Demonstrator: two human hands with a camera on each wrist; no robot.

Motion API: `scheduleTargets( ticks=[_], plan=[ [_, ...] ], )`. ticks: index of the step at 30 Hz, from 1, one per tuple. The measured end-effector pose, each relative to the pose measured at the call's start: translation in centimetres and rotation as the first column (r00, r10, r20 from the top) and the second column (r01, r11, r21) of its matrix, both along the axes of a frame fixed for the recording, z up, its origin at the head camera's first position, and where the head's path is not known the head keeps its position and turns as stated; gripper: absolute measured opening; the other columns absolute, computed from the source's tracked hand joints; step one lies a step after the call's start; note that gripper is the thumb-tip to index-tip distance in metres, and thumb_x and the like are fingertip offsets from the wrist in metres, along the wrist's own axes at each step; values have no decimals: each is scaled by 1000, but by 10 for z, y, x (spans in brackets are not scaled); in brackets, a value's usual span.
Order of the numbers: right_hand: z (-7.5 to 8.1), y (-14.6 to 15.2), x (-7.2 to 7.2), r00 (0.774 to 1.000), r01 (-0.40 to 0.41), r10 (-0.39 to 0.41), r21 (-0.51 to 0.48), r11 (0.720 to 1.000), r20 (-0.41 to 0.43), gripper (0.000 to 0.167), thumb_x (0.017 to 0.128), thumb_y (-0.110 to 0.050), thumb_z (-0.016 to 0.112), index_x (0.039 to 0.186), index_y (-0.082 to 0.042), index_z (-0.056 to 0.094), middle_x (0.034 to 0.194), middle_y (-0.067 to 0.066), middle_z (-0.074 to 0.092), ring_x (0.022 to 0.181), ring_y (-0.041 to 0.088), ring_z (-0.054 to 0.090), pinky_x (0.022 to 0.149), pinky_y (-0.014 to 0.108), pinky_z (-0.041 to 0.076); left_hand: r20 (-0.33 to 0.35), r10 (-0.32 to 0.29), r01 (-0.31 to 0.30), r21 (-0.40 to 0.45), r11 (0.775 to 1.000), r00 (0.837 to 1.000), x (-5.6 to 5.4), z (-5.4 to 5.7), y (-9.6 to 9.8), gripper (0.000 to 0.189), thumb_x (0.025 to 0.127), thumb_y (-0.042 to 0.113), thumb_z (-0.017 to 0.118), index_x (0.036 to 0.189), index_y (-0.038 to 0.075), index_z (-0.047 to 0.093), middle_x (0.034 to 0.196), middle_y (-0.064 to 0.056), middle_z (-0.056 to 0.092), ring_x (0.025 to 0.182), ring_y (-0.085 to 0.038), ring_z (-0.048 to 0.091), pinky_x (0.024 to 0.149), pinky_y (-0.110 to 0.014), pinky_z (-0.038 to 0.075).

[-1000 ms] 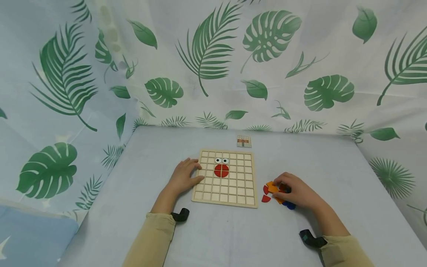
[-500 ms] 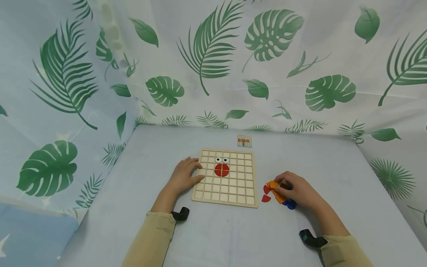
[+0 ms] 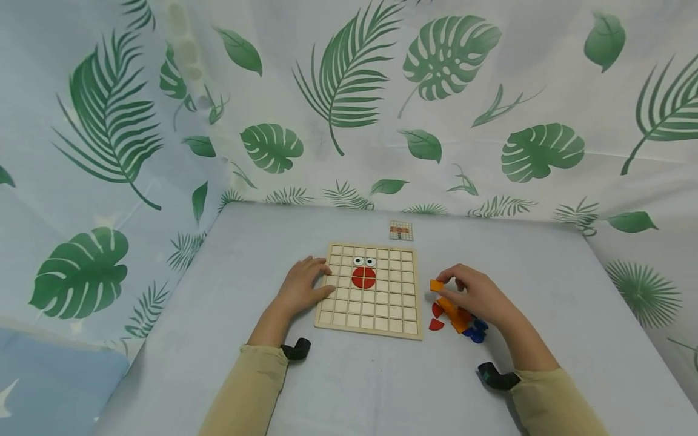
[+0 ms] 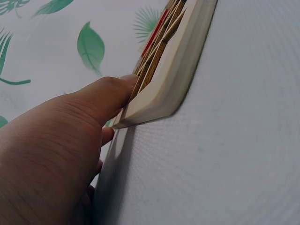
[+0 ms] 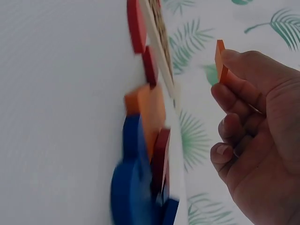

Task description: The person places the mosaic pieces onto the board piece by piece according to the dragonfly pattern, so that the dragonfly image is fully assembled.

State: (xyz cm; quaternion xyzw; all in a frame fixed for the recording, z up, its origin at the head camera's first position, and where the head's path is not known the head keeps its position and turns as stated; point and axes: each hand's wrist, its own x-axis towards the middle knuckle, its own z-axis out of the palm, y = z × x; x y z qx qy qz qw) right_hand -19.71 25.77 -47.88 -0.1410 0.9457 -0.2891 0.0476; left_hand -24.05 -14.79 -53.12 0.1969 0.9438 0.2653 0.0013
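My left hand [image 3: 300, 287] rests at the left edge of a wooden grid board [image 3: 338, 307], its thumb lying over the rim in the left wrist view. Two round eye tiles [image 3: 358, 261] sit in the board's upper cells, above a red circle [image 3: 357, 282] made of quarter pieces. To the right of the board, my right hand [image 3: 480, 295] pinches an orange square tile [image 5: 219, 61] between thumb and fingers, raised above the tabletop. Below it lies a pile of orange tiles [image 3: 452, 315], blue pieces [image 3: 477, 335] and red pieces, partly overlapping one another.
A small card [image 3: 401, 231] with a gridded picture lies behind the board. A loose red quarter piece [image 3: 436, 324] lies between board and pile. The white tabletop [image 3: 349, 387] meets a leaf-printed curtain [image 3: 349, 163] at the back.
My right hand has lifted the orange square tile off the pile, moving up and slightly left. The left hand keeps its place on the board.
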Motion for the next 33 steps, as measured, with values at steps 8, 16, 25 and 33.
scheduleTargets(
  ticks=[8, 16, 25, 33],
  plan=[
    [5, -38, -23, 995, -85, 84, -36, 996, -46, 23, 92, -31, 71, 111, -19, 66, 102, -1, 63, 81, 17, 47, 63, 25, 43, -12, 9, -9, -9, 1000, 1000, -1, -3, 0, 34, 91, 43, 68, 114, 19, 62, 149, -7, 49, 147, -34, 32, 125, -52, 20],
    [5, -77, -48, 994, -107, 106, -108, 988, -13, 24, 93, -31, 69, 112, -16, 65, 103, 2, 61, 81, 19, 48, 65, 31, 43, -10, 3, -3, -9, 1000, 1000, -3, -3, -1, 35, 91, 45, 68, 115, 20, 61, 150, -6, 49, 148, -34, 31, 126, -50, 18],
    [-1, -113, -69, 991, -128, 131, -102, 986, 17, 23, 95, -31, 67, 111, -15, 66, 103, 1, 62, 81, 19, 50, 68, 32, 45, -10, -1, 0, -14, 1000, 1000, -4, -5, -1, 35, 92, 46, 67, 116, 22, 61, 150, -5, 48, 149, -32, 30, 126, -49, 17],
    [-7, -146, -78, 986, -155, 159, -81, 985, 42, 24, 94, -32, 67, 112, -16, 67, 97, 1, 62, 81, 17, 55, 67, 29, 49, 6, 4, -4, -21, 1000, 1000, -5, -6, -2, 34, 92, 46, 67, 115, 22, 60, 151, -4, 47, 149, -32, 30, 126, -48, 17]
  ],
)
